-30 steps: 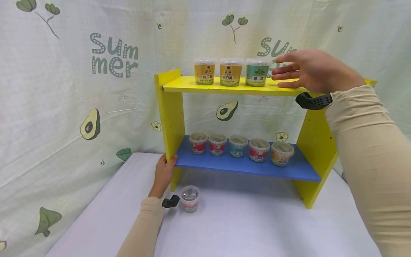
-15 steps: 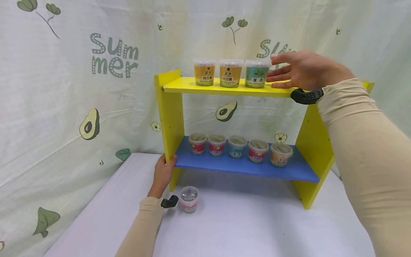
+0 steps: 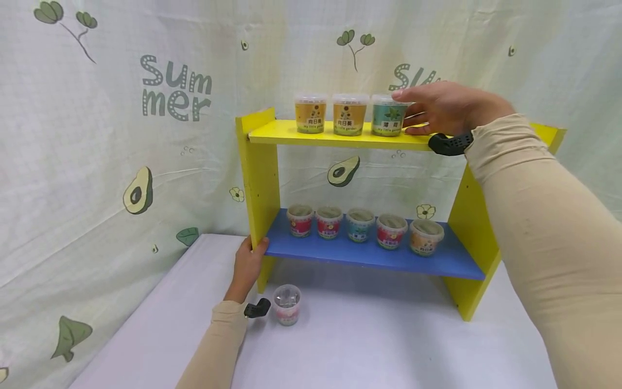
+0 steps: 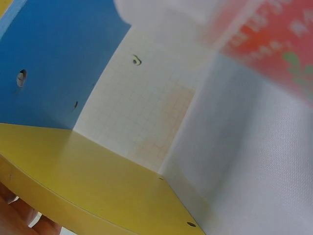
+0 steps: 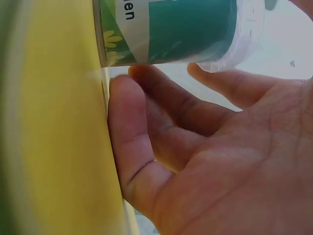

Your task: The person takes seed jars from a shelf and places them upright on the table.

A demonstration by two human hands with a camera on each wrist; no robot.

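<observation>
My right hand [image 3: 444, 105] is at the right side of a green-labelled plastic cup [image 3: 387, 116] on the yellow top shelf [image 3: 286, 129]. Its thumb overlaps the cup's lid in the head view. In the right wrist view the bent fingertips come right up to the wall of the green-labelled cup [image 5: 190, 29], not wrapped round it, with one finger along the yellow board [image 5: 63, 127]. Lower left, my left hand [image 3: 249, 265] grips the yellow side panel [image 3: 257, 189] of the shelf unit, thumb near the blue shelf. Only some fingers [image 4: 29, 218] show in the left wrist view.
Two orange-labelled cups [image 3: 349, 116] stand left of the green one. Several lidded cups [image 3: 359, 226] line the blue lower shelf [image 3: 340, 256]. Another clear cup [image 3: 287, 305] stands on the white tabletop [image 3: 369, 346], close to the left wrist. A printed curtain [image 3: 194, 140] hangs behind.
My right hand has moved left along the top shelf to the green-labelled cup, its thumb now overlapping the lid. The left hand stays on the side panel.
</observation>
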